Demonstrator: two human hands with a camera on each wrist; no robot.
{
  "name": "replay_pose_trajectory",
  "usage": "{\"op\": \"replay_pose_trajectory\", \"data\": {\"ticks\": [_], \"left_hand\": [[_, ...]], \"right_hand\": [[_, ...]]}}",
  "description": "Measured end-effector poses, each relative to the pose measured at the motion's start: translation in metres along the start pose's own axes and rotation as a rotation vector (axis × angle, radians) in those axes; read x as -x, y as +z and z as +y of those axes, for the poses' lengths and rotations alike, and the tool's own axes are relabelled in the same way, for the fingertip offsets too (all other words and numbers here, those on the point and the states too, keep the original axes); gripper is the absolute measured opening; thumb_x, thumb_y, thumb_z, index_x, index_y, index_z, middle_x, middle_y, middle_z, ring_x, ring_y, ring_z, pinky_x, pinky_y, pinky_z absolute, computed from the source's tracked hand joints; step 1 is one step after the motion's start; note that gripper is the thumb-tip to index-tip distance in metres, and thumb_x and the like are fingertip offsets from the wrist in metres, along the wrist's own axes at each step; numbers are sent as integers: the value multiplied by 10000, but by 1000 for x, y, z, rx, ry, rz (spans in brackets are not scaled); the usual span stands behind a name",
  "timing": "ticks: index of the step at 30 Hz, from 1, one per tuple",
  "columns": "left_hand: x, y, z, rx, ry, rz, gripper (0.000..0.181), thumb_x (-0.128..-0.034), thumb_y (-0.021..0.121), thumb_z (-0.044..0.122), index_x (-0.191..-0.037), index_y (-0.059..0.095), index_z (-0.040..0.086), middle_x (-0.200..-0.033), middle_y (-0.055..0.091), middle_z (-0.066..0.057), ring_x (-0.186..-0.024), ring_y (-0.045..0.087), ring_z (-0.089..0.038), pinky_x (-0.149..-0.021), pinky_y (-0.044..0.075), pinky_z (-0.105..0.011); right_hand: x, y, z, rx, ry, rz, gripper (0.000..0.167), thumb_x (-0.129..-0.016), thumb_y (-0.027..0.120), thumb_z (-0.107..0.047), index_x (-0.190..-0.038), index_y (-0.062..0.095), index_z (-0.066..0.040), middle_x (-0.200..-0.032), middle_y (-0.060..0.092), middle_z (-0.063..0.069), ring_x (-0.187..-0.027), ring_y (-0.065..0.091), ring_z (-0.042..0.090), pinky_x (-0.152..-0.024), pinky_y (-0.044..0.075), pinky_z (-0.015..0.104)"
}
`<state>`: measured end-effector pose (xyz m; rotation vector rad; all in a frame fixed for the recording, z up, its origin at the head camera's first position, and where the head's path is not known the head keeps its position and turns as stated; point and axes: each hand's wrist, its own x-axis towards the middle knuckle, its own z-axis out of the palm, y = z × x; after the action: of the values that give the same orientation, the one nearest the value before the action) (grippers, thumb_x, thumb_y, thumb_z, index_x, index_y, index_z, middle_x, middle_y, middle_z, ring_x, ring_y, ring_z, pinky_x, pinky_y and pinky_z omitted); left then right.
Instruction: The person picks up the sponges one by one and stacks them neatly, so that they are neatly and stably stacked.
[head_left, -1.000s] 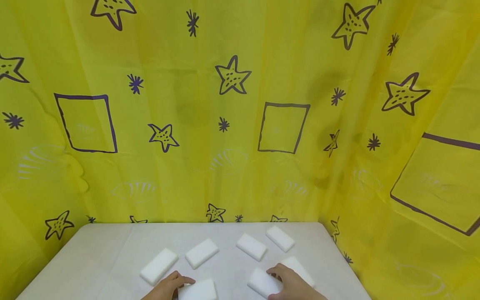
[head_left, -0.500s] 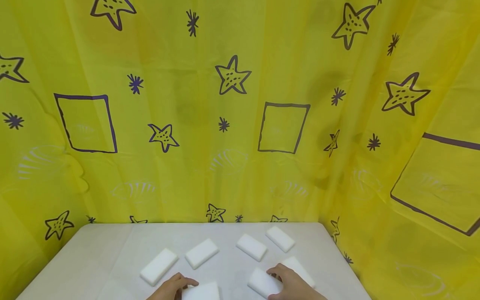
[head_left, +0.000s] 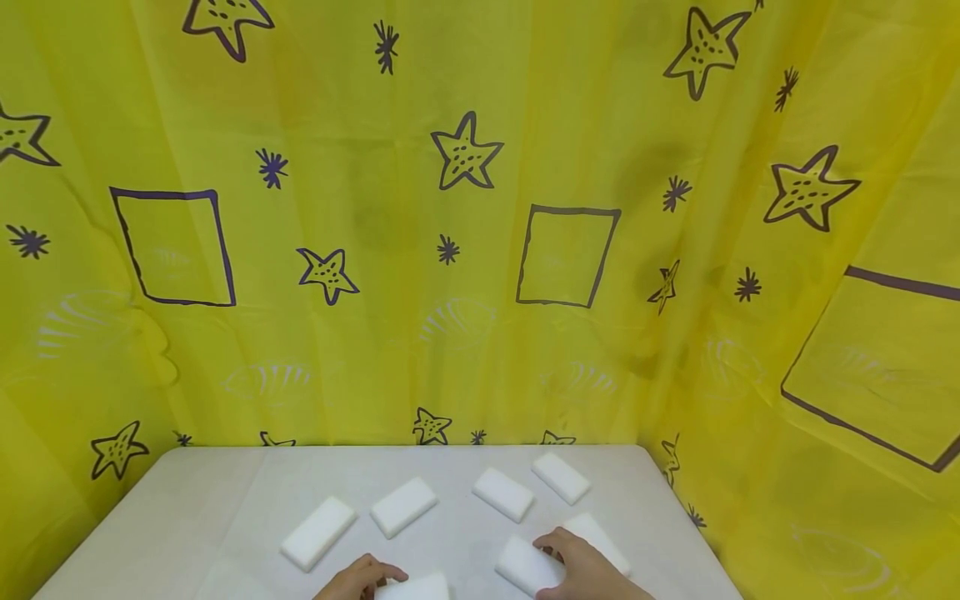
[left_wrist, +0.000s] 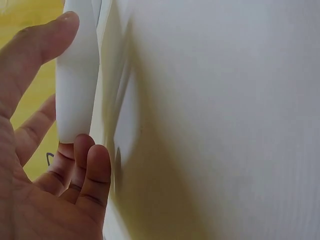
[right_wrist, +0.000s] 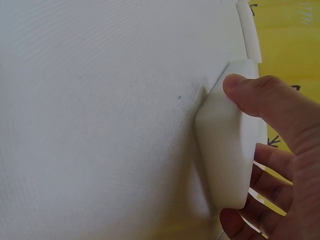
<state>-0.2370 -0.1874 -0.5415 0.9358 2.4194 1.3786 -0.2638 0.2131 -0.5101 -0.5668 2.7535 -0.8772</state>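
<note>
Low in the head view, my left hand holds a white block-shaped sponge between thumb and fingers. That sponge stands off the tabletop in the left wrist view, with a shadow beside it. To the right, my right hand grips a second white sponge at its right end. In the right wrist view the thumb presses this sponge's near face, while the fingers curl behind and under its end. It lies against the table or very close to it.
On the white table lie several more white sponges: one at left, one left of centre, one right of centre, one far right. Another sponge is partly behind my right hand. A yellow patterned curtain encloses the table.
My left hand has shifted right and slightly towards the near edge, carrying its sponge along. The right hand and its sponge have stayed in place, as have the other sponges.
</note>
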Motion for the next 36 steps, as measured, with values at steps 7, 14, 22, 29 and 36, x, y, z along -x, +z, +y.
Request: {"op": "replay_pose_trajectory", "data": {"ticks": [7, 14, 22, 29, 36], "left_hand": [[-4, 8, -2, 19, 48, -16, 333, -905, 712, 173, -1195, 648, 23, -908, 444, 114, -742, 413, 55, -622, 402, -184], [-11, 16, -14, -12, 86, -20, 288, -935, 670, 179, -1204, 661, 76, -889, 435, 133, -718, 381, 56, -621, 390, -180], [-15, 23, 2, -25, 95, -6, 263, -939, 658, 155, -1177, 664, 43, -864, 424, 127, -716, 370, 67, -646, 402, -178], [-17, 28, 2, 19, 147, 5, 246, -962, 615, 137, -1169, 666, 15, -858, 440, 90, -733, 378, 73, -650, 415, -174], [-18, 30, 3, 73, 103, 3, 248, -979, 581, 128, -1175, 662, -2, -867, 447, 62, -718, 375, 52, -645, 398, -175]], "right_hand": [[4, -2, -2, 13, -62, 28, 584, -699, 867, -306, -1173, 619, -74, -1039, 574, -65, -897, 547, 78, -774, 508, 319], [3, -4, -3, -22, -57, 8, 579, -705, 869, -301, -1176, 620, -71, -1021, 569, -64, -890, 538, 80, -767, 500, 311], [4, -4, -5, -24, -76, 12, 579, -706, 867, -294, -1175, 620, -61, -1025, 574, -65, -889, 535, 77, -769, 497, 299], [3, -4, -6, -11, -53, 15, 589, -698, 876, -298, -1174, 620, -64, -1035, 586, -57, -897, 548, 105, -783, 506, 330], [3, -3, -6, -27, -20, 15, 586, -696, 881, -294, -1165, 618, -60, -1043, 598, -39, -899, 560, 138, -791, 510, 363]]}}
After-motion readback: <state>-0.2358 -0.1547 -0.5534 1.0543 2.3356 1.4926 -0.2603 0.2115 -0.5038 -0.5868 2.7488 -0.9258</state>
